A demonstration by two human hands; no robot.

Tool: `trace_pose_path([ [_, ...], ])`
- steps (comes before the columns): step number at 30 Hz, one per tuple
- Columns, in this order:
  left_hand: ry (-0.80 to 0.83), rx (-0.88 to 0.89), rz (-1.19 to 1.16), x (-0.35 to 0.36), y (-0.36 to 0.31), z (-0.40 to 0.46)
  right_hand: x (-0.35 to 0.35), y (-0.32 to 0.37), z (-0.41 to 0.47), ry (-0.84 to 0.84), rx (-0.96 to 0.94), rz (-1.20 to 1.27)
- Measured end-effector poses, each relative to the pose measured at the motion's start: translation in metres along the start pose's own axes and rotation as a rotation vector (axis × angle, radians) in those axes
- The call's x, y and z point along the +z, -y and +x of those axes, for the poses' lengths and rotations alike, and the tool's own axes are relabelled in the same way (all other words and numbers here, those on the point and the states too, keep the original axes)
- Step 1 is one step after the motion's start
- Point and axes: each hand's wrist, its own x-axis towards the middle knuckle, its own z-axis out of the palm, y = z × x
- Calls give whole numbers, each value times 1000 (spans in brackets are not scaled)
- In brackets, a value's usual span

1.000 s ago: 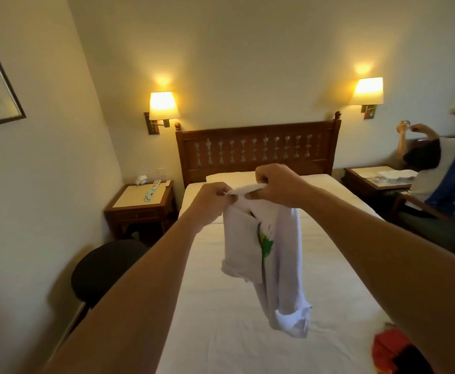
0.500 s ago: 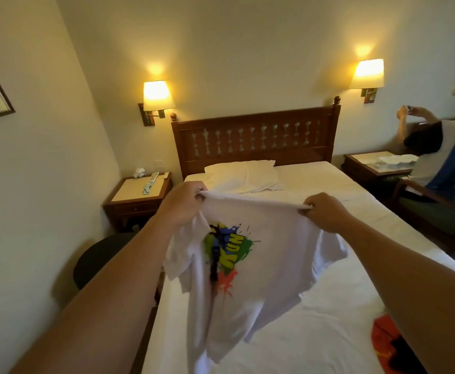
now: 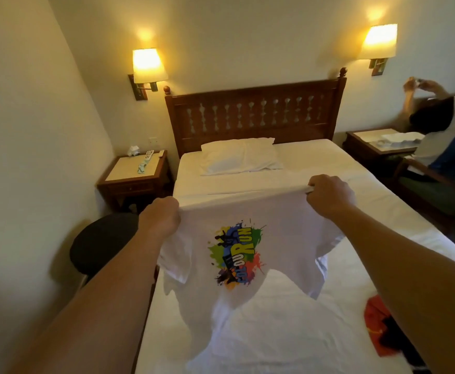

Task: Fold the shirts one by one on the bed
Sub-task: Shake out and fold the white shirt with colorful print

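Note:
A white T-shirt (image 3: 280, 228) with a multicoloured splash print hangs spread in the air over the bed (image 3: 315, 314), print towards me and upside down. My left hand (image 3: 160, 218) grips one corner of its top edge in a fist. My right hand (image 3: 329, 194) grips the other corner, so the edge is stretched taut between them. The lower part of the shirt trails down towards the white sheet. A red and a dark garment (image 3: 383, 327) lie in a heap on the bed at the lower right, partly hidden by my right forearm.
A white pillow (image 3: 239, 157) lies at the wooden headboard (image 3: 253, 114). Nightstands stand at the left (image 3: 134, 179) and right (image 3: 374, 149). A black round stool (image 3: 102, 244) is beside the bed's left edge. Another person (image 3: 447, 130) sits at the far right.
My hands have drawn further apart, opening the bunched shirt out flat, and moved forward over the bed. The whole print now shows.

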Motion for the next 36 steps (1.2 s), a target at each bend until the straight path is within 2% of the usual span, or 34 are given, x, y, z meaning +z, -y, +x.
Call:
trace_pose_path([
  [4,124,-21,-62,17,-4,26,10,-9,14,85,42,-98],
  [8,137,1,-22,35,-8,62,26,-15,42,110,66,-178],
  [11,326,27,-48,38,-13,94,38,-18,71,111,75,-212],
  [12,342,25,-64,37,-14,107,41,-18,84,113,79,-213],
  [14,239,18,-65,34,-16,129,45,-18,105,112,87,-214],
  [16,16,-15,-92,29,-22,148,46,-19,128,92,98,-216],
  [19,-223,-128,-335,16,-41,176,42,-15,165,16,102,-209],
  [22,-305,-213,-501,-10,-58,197,34,-5,193,-61,101,-179],
  [26,-362,-132,-541,-49,-51,212,24,3,209,-176,51,-127],
  [28,-425,-37,-493,-60,-42,207,20,5,206,-202,18,-131],
  [32,-494,154,-146,-45,-20,164,29,-8,172,-197,-11,-75],
  [36,-379,271,84,22,8,96,73,-41,113,-93,-34,-46],
])
